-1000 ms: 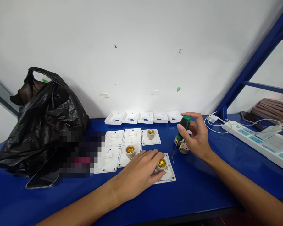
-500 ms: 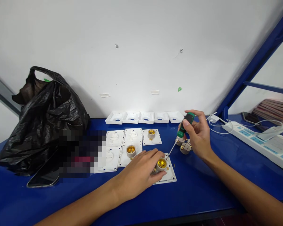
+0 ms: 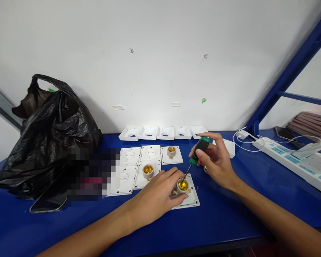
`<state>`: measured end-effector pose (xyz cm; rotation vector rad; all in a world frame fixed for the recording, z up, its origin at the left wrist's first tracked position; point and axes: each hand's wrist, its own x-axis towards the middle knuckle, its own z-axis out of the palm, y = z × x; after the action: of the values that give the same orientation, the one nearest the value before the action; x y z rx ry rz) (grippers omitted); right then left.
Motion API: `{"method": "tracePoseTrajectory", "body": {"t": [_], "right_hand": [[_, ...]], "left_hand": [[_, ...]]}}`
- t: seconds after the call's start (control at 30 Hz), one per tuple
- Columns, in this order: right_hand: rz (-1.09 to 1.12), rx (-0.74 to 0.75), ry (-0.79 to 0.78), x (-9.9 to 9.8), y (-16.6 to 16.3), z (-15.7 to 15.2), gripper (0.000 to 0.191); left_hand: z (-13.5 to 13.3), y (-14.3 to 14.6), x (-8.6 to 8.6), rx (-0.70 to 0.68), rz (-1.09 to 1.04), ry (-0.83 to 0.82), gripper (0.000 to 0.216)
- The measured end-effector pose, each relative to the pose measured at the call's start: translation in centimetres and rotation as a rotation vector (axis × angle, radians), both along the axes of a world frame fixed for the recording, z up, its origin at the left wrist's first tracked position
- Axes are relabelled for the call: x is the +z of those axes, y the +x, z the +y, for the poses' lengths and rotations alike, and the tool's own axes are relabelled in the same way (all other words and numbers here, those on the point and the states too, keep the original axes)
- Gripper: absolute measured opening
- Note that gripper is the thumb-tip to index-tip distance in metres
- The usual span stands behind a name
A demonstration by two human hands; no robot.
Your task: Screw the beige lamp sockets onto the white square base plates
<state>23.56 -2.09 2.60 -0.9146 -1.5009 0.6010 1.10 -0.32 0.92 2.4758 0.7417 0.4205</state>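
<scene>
My left hand is closed around a lamp socket with a brass-coloured inside, pressing it onto a white square plate. A green and black screwdriver is gripped in my right hand. Its shaft slants down to the left, and the tip reaches into the socket's opening. To the right of the plate lies a small screw on the blue table. Part of another socket piece shows beneath my right hand, mostly hidden by it.
Several white plates lie left of centre, two bearing sockets. White covers line the wall. At left stand a black plastic bag and a phone; on the right, a power strip with a white cable. A white box sits behind my right hand.
My right hand has moved left and slightly down, bringing the screwdriver tip from the socket's outer right side into its opening. My left hand keeps its hold.
</scene>
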Motion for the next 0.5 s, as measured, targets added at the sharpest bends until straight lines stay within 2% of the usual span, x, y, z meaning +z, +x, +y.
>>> {"method": "tracePoseTrajectory", "body": {"t": [0.5], "right_hand": [[-0.039, 0.017, -0.025, -0.25, 0.01, -0.1, 0.036]], "left_hand": [[0.01, 0.0, 0.04, -0.001, -0.006, 0.009, 0.024]]}}
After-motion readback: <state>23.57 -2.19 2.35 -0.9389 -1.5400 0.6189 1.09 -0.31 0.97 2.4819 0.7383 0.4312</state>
